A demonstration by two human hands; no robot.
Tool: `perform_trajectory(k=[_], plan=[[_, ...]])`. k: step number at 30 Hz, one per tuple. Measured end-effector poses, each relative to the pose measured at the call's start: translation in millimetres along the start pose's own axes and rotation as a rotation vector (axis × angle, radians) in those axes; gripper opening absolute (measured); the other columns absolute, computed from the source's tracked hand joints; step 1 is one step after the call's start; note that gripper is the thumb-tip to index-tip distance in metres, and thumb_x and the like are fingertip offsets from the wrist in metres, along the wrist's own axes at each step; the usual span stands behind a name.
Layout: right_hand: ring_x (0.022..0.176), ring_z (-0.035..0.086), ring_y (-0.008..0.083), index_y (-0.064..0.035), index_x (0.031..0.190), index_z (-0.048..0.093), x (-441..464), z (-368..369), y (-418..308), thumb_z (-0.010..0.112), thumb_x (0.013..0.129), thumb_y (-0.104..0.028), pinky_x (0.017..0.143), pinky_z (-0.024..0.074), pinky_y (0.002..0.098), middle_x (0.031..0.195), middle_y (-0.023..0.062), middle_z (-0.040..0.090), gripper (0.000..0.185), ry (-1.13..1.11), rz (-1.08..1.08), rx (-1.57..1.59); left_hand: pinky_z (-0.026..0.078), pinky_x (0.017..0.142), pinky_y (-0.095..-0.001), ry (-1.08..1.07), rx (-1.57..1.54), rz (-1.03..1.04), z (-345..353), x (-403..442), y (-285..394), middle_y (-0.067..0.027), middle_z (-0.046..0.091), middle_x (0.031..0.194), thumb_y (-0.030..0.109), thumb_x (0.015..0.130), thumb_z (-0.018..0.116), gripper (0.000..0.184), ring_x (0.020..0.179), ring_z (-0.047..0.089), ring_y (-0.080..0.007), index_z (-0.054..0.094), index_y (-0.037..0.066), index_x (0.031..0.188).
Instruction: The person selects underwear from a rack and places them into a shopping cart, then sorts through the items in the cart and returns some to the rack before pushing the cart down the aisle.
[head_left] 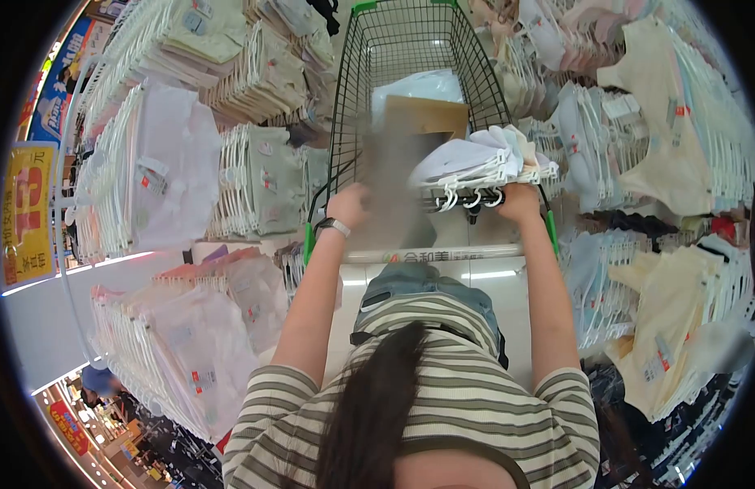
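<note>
"Well, where is the pile of pale garments (465,159)?"

"It lies on its white hangers (485,171) at the near end of the cart (353,90), just beside the right hand (521,202). Several hooks point back toward the person."

"And how are the hands?"

"The right hand is curled at the cart's near right corner, but its fingers are partly hidden. I cannot tell whether it pinches a hanger or only the cart. The left hand (350,204) is bent over the near left corner. A blurred patch (394,163) is beside it, so I cannot tell what it grasps."

"What could go wrong, in your opinion?"

"Firstly, the pile could slide. If the cart gets a shake and the right hand does not hold the hangers, some pieces could fall inside the cart, near the cardboard box (426,114), or down to the floor (514,306). Secondly, loose hooks could catch the cart's wires, and then one pull would drag several garments together."

"Anything outside the cart?"

"Yes, hanging clothes (653,114) are close on both its sides. A careless turn could make its edge catch them."
</note>
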State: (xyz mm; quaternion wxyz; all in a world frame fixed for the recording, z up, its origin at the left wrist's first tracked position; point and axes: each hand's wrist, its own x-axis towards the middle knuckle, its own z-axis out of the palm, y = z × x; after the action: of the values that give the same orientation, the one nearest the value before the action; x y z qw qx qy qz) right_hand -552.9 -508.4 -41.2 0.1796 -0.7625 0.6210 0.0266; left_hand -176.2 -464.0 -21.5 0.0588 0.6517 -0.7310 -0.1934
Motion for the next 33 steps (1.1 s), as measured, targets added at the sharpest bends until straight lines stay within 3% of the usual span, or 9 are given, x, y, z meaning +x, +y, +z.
perform_trajectory(k=[2, 14, 23, 26, 30, 33], plan=[[0.073, 0.062, 0.0325, -0.0111, 0.076, 0.067, 15.7, -5.5, -1.1, 0.066, 0.059, -0.032, 0.07, 0.0484, 0.0412, 0.074, 0.0128, 0.064, 0.027, 0.026, 0.002, 0.033, 0.048, 0.068, -0.0342, -0.004, -0.009, -0.008, -6.7, 16.0, -0.6, -0.0016, 0.06, 0.087, 0.011, 0.063, 0.063, 0.018, 0.08, 0.059, -0.0238, 0.064, 0.016, 0.08], [0.075, 0.062, 0.0312, -0.0128, 0.08, 0.067, 115.6, -16.7, 5.3, 0.064, 0.06, -0.027, 0.069, 0.0493, 0.0403, 0.077, 0.0123, 0.064, 0.024, 0.066, -0.001, 0.025, 0.047, 0.071, -0.0352, -0.007, 0.097, 0.035, -13.8, 117.1, -46.5, -0.0017, 0.059, 0.091, 0.016, 0.062, 0.063, 0.018, 0.084, 0.058, -0.0244, 0.066, 0.018, 0.08], [0.076, 0.063, 0.0302, -0.0133, 0.079, 0.067, 180.6, -34.6, -0.6, 0.063, 0.061, -0.031, 0.069, 0.0499, 0.0399, 0.078, 0.0126, 0.065, 0.025, 0.019, 0.03, -0.026, 0.047, 0.074, -0.0354, -0.069, 0.118, -0.025, -23.5, 189.9, -79.7, -0.0021, 0.06, 0.095, 0.018, 0.062, 0.063, 0.021, 0.088, 0.058, -0.025, 0.066, 0.017, 0.083], [0.079, 0.063, 0.0294, -0.011, 0.085, 0.066, 206.2, -37.4, 0.0, 0.067, 0.06, -0.036, 0.073, 0.0494, 0.0391, 0.082, 0.0127, 0.065, 0.035, 0.005, 0.023, -0.009, 0.047, 0.076, -0.0358, -0.095, 0.142, -0.061, -27.5, 215.9, -90.5, -0.003, 0.06, 0.095, 0.02, 0.062, 0.064, 0.025, 0.089, 0.058, -0.0255, 0.066, 0.016, 0.086], [0.078, 0.064, 0.0295, -0.0084, 0.081, 0.067, 244.8, -54.4, -0.7, 0.066, 0.06, -0.036, 0.074, 0.0496, 0.0382, 0.08, 0.0129, 0.065, 0.034, -0.038, 0.037, -0.048, 0.047, 0.073, -0.0389, -0.13, 0.093, -0.149, -100.6, 245.6, -27.8, -0.0078, 0.061, 0.095, 0.025, 0.062, 0.065, 0.03, 0.086, 0.059, -0.0297, 0.063, 0.015, 0.09], [0.077, 0.062, 0.0298, -0.0118, 0.077, 0.066, 279.1, -54.7, 8.3, 0.063, 0.062, -0.033, 0.07, 0.0497, 0.0398, 0.079, 0.0119, 0.065, 0.026, 0.002, 0.028, -0.041, 0.048, 0.071, -0.0422, -0.183, 0.067, -0.155, -130.0, 273.1, -11.8, -0.0147, 0.062, 0.082, 0.025, 0.063, 0.063, 0.028, 0.081, 0.06, -0.0326, 0.061, 0.011, 0.087]])
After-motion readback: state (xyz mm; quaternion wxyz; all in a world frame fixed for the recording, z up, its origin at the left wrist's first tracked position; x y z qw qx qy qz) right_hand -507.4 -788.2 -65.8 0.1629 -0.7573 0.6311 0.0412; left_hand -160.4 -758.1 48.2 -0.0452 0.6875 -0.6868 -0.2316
